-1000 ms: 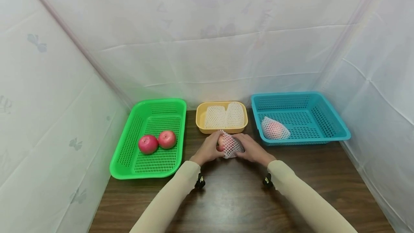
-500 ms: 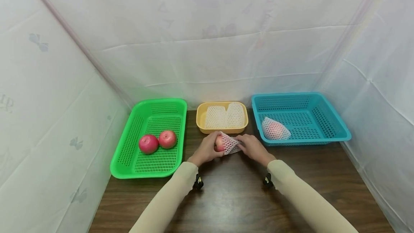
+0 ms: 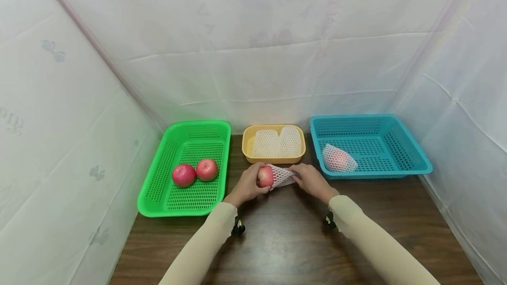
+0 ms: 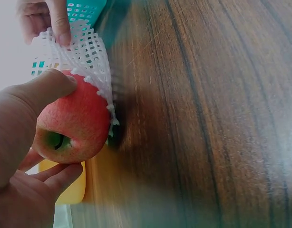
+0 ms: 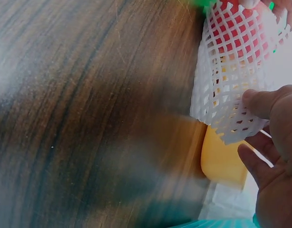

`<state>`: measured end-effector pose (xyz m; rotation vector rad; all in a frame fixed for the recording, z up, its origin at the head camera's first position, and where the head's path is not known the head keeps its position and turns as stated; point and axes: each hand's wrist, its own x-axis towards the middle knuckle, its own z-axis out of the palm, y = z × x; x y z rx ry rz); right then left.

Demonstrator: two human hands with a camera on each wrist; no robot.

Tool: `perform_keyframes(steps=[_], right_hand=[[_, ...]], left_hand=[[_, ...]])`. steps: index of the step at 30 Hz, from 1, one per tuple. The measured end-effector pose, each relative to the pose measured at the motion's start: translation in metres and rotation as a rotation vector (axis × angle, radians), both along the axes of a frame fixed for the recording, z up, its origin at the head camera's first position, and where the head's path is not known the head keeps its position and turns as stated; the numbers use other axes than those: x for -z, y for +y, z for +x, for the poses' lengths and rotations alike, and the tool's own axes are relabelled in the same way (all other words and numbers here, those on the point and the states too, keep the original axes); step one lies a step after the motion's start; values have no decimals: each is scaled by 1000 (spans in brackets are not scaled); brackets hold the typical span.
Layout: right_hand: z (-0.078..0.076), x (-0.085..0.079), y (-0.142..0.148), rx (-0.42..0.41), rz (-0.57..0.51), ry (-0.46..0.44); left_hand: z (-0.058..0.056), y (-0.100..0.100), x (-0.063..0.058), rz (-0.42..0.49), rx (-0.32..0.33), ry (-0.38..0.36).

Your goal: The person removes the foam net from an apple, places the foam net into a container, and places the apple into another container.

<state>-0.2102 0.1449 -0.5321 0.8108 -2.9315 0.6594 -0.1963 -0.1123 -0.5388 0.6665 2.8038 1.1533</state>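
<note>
In the head view my left hand (image 3: pixel 246 184) grips a red apple (image 3: pixel 266 177) in front of the yellow container. The left wrist view shows the thumb over the apple's side and fingers beneath; its stem hollow (image 4: pixel 58 140) is bare. A white foam net sleeve (image 3: pixel 281 175) covers the apple's other end. My right hand (image 3: pixel 314 182) pinches the sleeve's free end, thumb (image 5: pixel 260 102) on top and fingertips behind. Between the apple and the right hand the sleeve hangs flattened and hollow, as the right wrist view shows.
A green basket (image 3: pixel 149 175) at left holds two apples (image 3: pixel 195 173). The yellow container (image 3: pixel 247 142) at the back holds several foam sleeves (image 3: pixel 277 143). At right, a blue basket (image 3: pixel 368 144) contains one sleeved apple (image 3: pixel 339 159). White sheeting (image 3: pixel 253 74) walls the dark wooden table (image 3: pixel 285 236).
My left hand has shifted left with the apple, and more red skin shows outside the sleeve. The right hand has gone from cupping the sleeve to pinching its end.
</note>
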Motion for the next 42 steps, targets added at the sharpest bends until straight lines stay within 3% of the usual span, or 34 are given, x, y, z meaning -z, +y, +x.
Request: perform_keyframes(steps=[11,22,32,38,42], right_hand=[[-4,-6,0,-2,8,1],[-6,-18,4,-16,-1,34],[-8,-28,4,-35,-40,68],[-13,-37,4,-71,-67,148],[-17,-45,5,-60,-133,154]], left_hand=[[8,-12,3,46,-43,40],[18,-21,5,32,-132,57],[24,-20,3,-2,-209,13],[25,-17,4,-29,-242,17],[27,-12,4,-43,-249,28]])
